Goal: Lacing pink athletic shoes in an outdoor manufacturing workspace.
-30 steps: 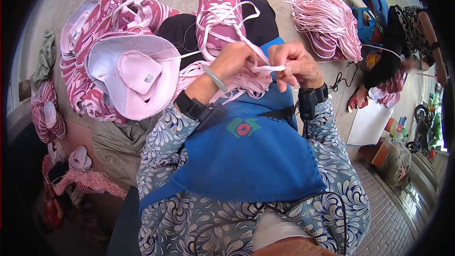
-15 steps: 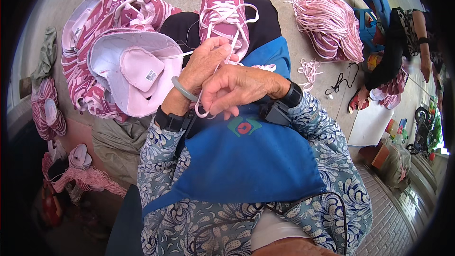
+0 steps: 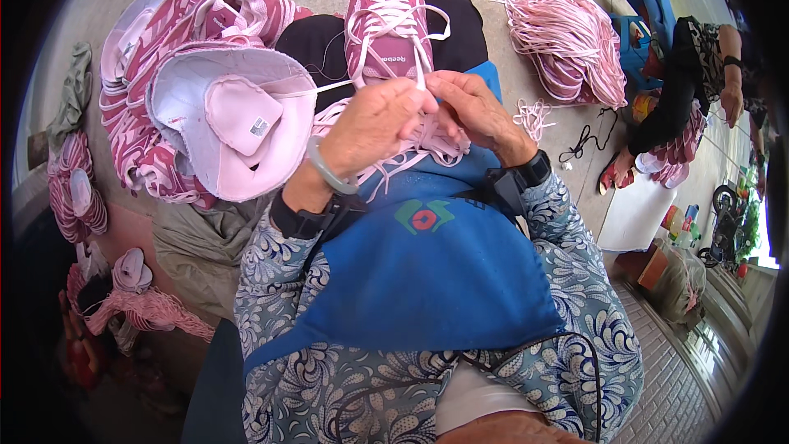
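Note:
A pink shoe upper [image 3: 386, 29] lies across my lap, its toe pointing away and pale laces threaded through its eyelets. One white-pink shoelace [image 3: 424, 62] runs from the upper down to my fingertips. My left hand [image 3: 366, 131], with a grey bangle on its wrist, is closed in a pinch at that lace by the near end of the upper. Close against it, my right hand [image 3: 481, 111] pinches at the same lace, thumb and forefinger together. The exact hold is partly hidden by the fingers. Loose pink laces [image 3: 431, 141] lie below my hands on the blue apron [image 3: 427, 279].
Stacked pink uppers [image 3: 136, 90] stand at left, a pale-lined upper [image 3: 288, 156] nearest me. A large lace bundle [image 3: 559, 33] lies on the floor at far right, with a smaller lace clump [image 3: 534, 119] nearby. Another person's arm [image 3: 731, 74] shows at the right edge.
My right hand has moved from across my left wrist, up and right to the near end of the upper. My left hand has shifted slightly down, and the loose laces in my lap now show.

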`<action>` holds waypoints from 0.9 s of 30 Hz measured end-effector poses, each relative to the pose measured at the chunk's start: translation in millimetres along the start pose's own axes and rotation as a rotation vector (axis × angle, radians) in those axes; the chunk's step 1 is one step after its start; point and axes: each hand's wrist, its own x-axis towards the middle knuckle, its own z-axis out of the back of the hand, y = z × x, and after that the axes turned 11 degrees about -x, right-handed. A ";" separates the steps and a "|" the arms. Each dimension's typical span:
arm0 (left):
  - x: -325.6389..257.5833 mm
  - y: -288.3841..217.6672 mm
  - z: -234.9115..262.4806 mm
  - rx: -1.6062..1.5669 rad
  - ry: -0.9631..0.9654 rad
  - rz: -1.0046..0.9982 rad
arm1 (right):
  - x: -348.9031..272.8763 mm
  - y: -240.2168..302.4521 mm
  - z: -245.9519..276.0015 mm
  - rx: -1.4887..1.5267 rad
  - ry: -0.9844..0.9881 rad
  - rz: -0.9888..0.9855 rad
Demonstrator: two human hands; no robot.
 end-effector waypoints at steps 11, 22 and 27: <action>-1.6 -12.1 28.1 0.195 0.059 -0.060 | 17.0 3.0 -4.5 0.655 0.315 0.076; 7.2 -20.8 9.4 0.027 0.254 0.075 | 22.9 9.3 -5.3 0.346 0.054 0.043; 8.9 -14.0 15.4 -0.045 0.238 0.093 | 26.8 12.1 -10.2 0.683 0.218 0.073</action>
